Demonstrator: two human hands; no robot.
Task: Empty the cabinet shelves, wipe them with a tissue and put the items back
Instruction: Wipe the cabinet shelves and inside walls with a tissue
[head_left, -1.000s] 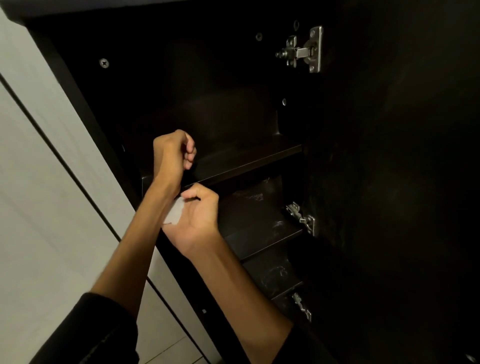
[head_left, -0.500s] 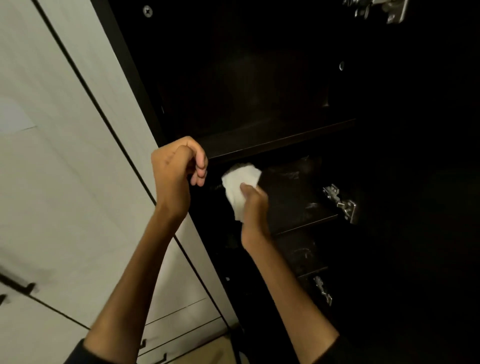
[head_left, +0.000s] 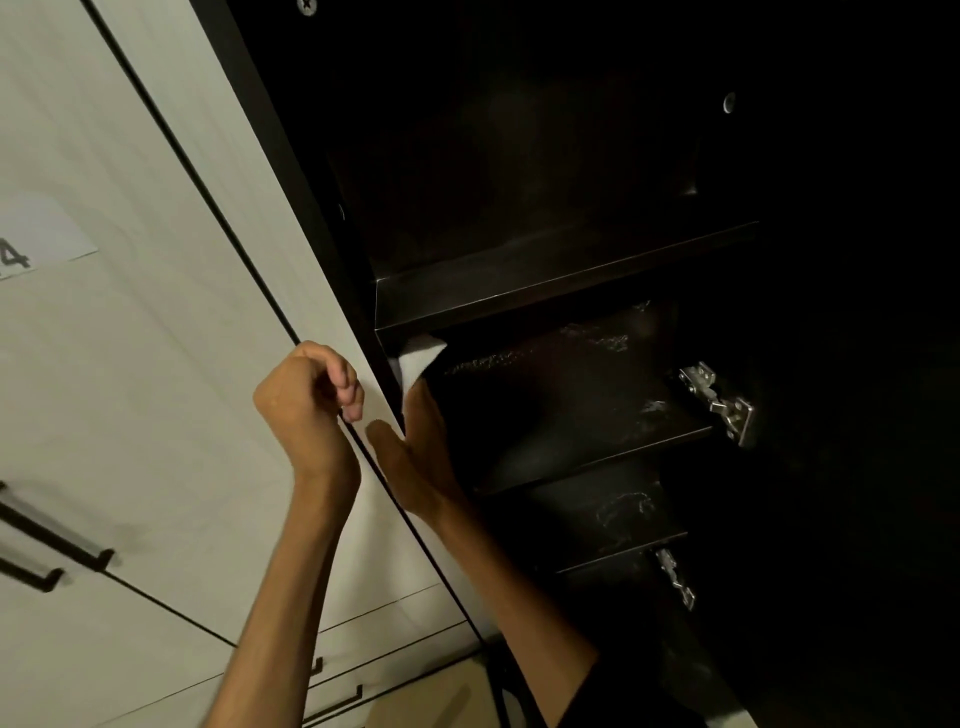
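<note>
Head view: a soft, light, crumpled white tissue (head_left: 418, 356) is pressed by the flat right hand (head_left: 421, 457) against the dark cabinet shelf (head_left: 571, 410); the left hand (head_left: 306, 400) is curled, empty

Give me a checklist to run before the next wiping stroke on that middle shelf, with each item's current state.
1. Tissue in the right hand: ok, pressed by the fingers at the shelf's left end.
2. Middle shelf free of items: ok, none visible on it.
3. Dust still to wipe: not ok, pale smears remain toward the right.
4. Hinge in the stroke's path: not ok, it protrudes at the shelf's right end.
5. Left hand out of the way: ok, curled, outside the cabinet.
6. Shelf's back corner: cannot tell, too dark.
</note>
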